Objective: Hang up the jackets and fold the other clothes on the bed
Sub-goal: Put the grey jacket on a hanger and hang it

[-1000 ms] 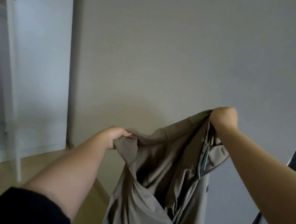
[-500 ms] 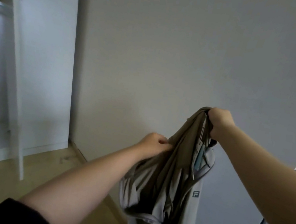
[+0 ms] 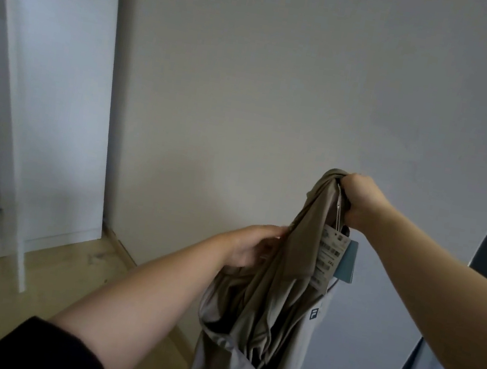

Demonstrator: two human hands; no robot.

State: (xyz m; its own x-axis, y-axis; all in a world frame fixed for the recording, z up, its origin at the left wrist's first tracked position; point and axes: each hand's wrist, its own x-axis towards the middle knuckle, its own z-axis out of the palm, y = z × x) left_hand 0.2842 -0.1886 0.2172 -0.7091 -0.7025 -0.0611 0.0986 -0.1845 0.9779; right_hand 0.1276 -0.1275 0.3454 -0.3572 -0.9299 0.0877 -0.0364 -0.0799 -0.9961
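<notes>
Garment [image 3: 266, 298], khaki, thin smooth fabric in soft folds, hangs bunched well right of white wardrobe [image 3: 60, 93], right hand [image 3: 359, 201] clenched round its top, left hand [image 3: 252, 245] grasping a fold lower down; paper tag [image 3: 328, 260] w/ barcodes reads "2XL", teal card [image 3: 347, 266] behind, square "F" logo [image 3: 313, 314] below.

Right hand [image 3: 356, 201], at 3 o'clock, grips the bunched top of a khaki garment [image 3: 265, 301]. Left hand [image 3: 250, 245], toward 5 o'clock, holds its folds lower down. Paper tags [image 3: 330, 260] hang just below the right hand. White wardrobe [image 3: 60, 93] stands at 9 o'clock.
</notes>
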